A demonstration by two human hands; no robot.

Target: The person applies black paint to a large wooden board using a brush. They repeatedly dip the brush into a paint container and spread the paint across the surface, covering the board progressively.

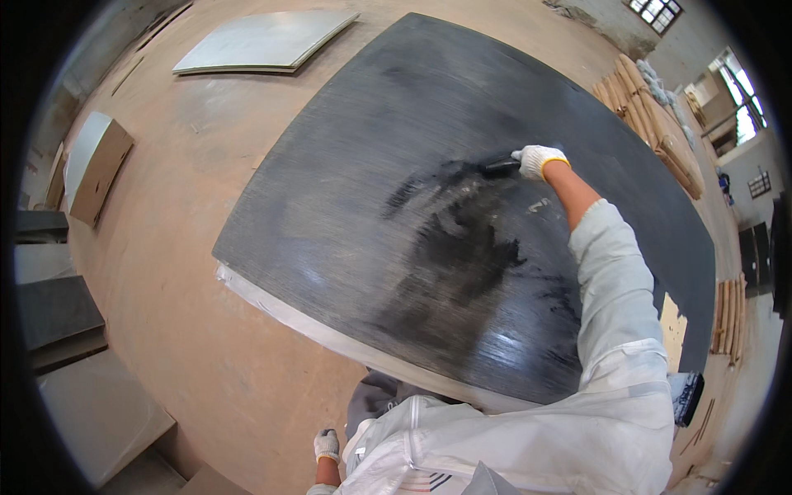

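A large black panel (346,206) lies in front of me, streaked along its length, with wet-looking darker black smears (466,252) near its middle. My right hand (540,160), in a white knit glove with a yellow cuff, is stretched out over the panel and closed around a black brush (501,167). The brush rests on the surface at the upper end of the smears; its bristles are hard to make out. Low at my side, off the panel's near edge, hangs my left hand (327,445), also gloved and dark at the fingertips. Its fingers look curled, with nothing visible in them.
Beside the panel's right near corner sits a black-stained container (685,398), near a torn pale patch (672,330). Pale boards (264,41) lie on the floor at the far left. Stacked panels (62,309) line the left; long brown bundles (652,124) lie at the right.
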